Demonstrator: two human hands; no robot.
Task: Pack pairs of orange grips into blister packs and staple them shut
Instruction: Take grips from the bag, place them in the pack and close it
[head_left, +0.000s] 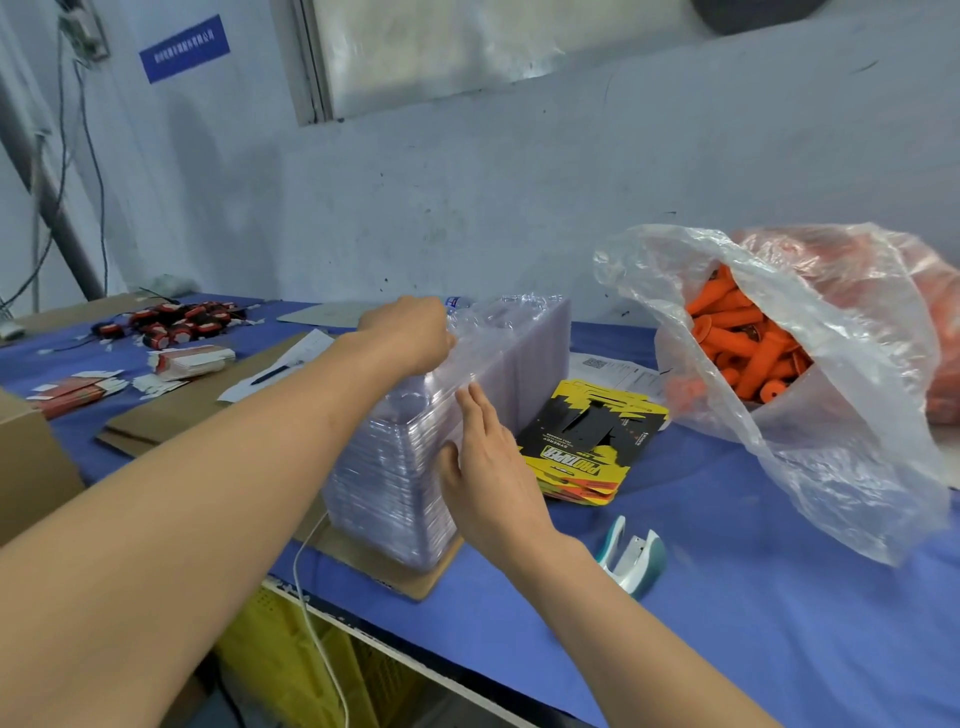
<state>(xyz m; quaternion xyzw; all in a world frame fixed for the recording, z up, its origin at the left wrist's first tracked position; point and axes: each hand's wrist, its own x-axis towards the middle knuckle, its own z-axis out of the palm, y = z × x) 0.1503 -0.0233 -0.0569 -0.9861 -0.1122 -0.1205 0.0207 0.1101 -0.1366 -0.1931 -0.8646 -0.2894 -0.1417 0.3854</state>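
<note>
Head view: left hand grips blister stack; right hand presses.

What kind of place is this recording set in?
Likely a small workshop's packing bench: a stack of blister packs, a bag full of orange grips, and a stapler on the blue table.

The blue table carries a cardboard sheet at the near centre. Yellow-black cards and a stapler lie to its right. A plastic bag of orange grips is far right.
</note>
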